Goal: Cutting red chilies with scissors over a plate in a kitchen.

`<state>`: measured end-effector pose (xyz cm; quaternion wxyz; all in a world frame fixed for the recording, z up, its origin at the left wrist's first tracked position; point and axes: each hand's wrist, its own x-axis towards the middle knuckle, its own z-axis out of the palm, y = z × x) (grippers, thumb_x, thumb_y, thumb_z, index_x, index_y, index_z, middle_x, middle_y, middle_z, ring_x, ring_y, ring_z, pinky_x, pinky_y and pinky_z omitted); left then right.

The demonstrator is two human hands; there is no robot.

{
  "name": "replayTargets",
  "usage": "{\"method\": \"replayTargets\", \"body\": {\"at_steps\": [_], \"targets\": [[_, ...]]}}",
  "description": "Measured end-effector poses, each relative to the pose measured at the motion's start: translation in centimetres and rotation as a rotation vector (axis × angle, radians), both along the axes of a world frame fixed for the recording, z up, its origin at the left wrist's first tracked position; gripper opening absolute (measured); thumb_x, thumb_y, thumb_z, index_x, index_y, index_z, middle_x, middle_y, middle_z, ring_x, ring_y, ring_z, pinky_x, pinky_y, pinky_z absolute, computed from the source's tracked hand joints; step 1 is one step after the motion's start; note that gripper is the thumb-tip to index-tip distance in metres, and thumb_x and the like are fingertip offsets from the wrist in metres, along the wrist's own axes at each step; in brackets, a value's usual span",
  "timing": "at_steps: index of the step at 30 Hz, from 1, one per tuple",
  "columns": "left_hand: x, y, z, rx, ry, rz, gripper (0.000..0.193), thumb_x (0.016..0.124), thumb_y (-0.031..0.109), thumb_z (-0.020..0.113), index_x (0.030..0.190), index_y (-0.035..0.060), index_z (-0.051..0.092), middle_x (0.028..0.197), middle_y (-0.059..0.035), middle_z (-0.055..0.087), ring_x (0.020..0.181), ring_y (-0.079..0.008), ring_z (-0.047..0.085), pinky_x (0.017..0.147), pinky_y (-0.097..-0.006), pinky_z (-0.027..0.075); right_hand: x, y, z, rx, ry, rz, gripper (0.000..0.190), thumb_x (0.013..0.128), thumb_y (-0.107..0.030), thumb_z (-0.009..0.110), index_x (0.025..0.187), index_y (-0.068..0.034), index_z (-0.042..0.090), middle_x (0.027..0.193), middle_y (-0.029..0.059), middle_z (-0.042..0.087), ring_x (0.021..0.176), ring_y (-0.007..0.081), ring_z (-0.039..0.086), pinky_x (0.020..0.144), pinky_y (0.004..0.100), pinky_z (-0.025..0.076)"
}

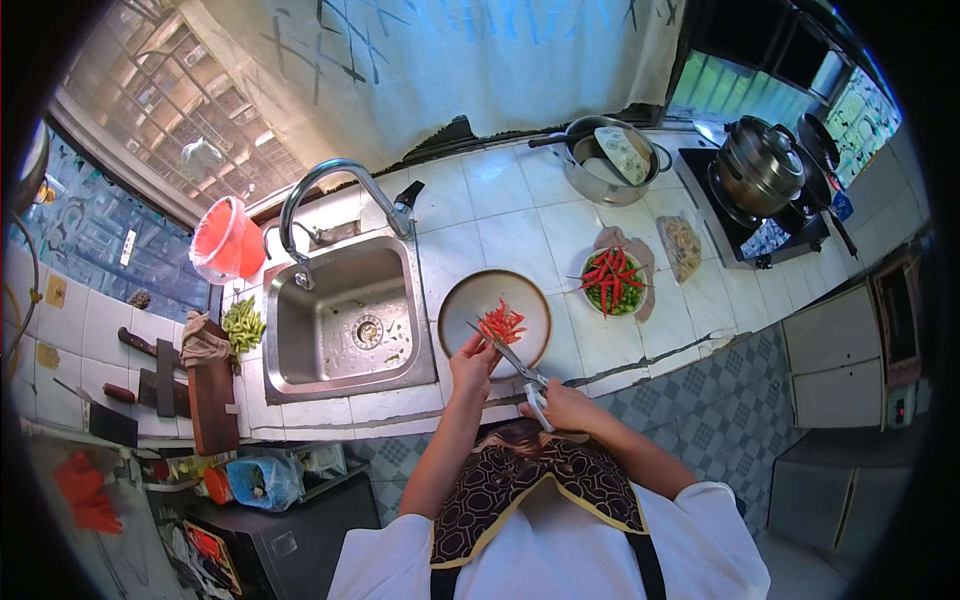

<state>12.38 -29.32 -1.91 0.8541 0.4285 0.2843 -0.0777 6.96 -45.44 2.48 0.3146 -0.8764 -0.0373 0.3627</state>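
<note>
My right hand (pixel 564 410) grips a pair of scissors (pixel 513 360) by the pale handles. The blades point up and left over a round, brown-rimmed plate (pixel 461 315), slightly apart at the tips. My left hand (pixel 472 366) is at the plate's near edge, its fingertips drawn together beside the blades. Whatever those fingertips may pinch is too small and covered to make out. Cut red chili pieces (pixel 504 321) lie heaped on the plate, just beyond the blades. To the right, a bowl (pixel 616 312) holds whole red chilies (pixel 613 276) on top of green pieces (pixel 637 294).
Left of the plate is a steel sink (pixel 300 360) with a curved faucet (pixel 337 166). Green peppers (pixel 243 326) lie beside a wooden board (pixel 212 405); knives (pixel 169 382) hang nearby. A large pot (pixel 607 193), a bagged food (pixel 680 247) and a stove (pixel 750 244) bearing a steamer (pixel 761 176) stand right.
</note>
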Motion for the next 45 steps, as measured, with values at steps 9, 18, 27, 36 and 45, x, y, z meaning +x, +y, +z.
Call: {"method": "replayTargets", "body": {"at_steps": [9, 18, 27, 36, 45], "targets": [[-0.2, -0.4, -0.6, 0.085, -0.041, 0.041, 0.038, 0.07, -0.012, 0.044, 0.107, -0.0026, 0.043, 0.089, -0.0107, 0.053, 0.078, -0.0192, 0.055, 0.071, -0.0291, 0.048, 0.1, 0.6, 0.1, -0.036, -0.038, -0.003, 0.072, 0.066, -0.055, 0.052, 0.089, 0.013, 0.04, 0.083, 0.0304, 0.051, 0.082, 0.0393, 0.052, 0.069, 0.0394, 0.042], [-0.1, -0.8, -0.9, 0.094, -0.077, -0.007, 0.033, 0.072, -0.009, 0.047, 0.105, -0.0039, 0.046, 0.088, -0.0097, 0.054, 0.076, -0.0177, 0.055, 0.07, -0.0281, 0.048, -0.1, 1.5, -0.2, -0.006, -0.109, -0.063, 0.066, 0.067, -0.053, 0.053, 0.081, 0.011, 0.046, 0.08, 0.027, 0.052, 0.078, 0.0385, 0.052, 0.065, 0.0406, 0.041], [0.1, -0.7, -0.5, 0.12, -0.059, -0.039, 0.024, 0.074, -0.006, 0.047, 0.098, -0.0064, 0.05, 0.09, -0.0118, 0.055, 0.077, -0.0174, 0.056, 0.07, -0.028, 0.048, -0.2, 0.9, -1.6, 0.048, -0.062, -0.11, 0.065, 0.067, -0.052, 0.054, 0.086, 0.009, 0.043, 0.079, 0.0264, 0.053, 0.077, 0.0391, 0.052, 0.065, 0.0418, 0.041], [0.1, -0.3, -0.4, 0.161, -0.08, -0.121, 0.02, 0.075, -0.004, 0.047, 0.094, -0.0079, 0.052, 0.088, -0.012, 0.056, 0.076, -0.0175, 0.056, 0.069, -0.0281, 0.048, 0.2, 0.7, -0.5, -0.066, -0.075, -0.028, 0.076, 0.063, -0.06, 0.051, 0.09, 0.01, 0.04, 0.08, 0.0259, 0.054, 0.078, 0.0371, 0.054, 0.065, 0.0399, 0.043], [0.2, 0.0, -1.4, 0.152, -0.015, -0.096, 0.019, 0.074, -0.002, 0.049, 0.093, -0.0065, 0.053, 0.084, -0.0101, 0.056, 0.073, -0.0169, 0.056, 0.065, -0.0265, 0.048, 0.2, 0.0, -1.9, 0.037, -0.095, -0.033, 0.075, 0.062, -0.059, 0.054, 0.09, 0.01, 0.041, 0.078, 0.0255, 0.054, 0.076, 0.0367, 0.054, 0.064, 0.0398, 0.043]]}}
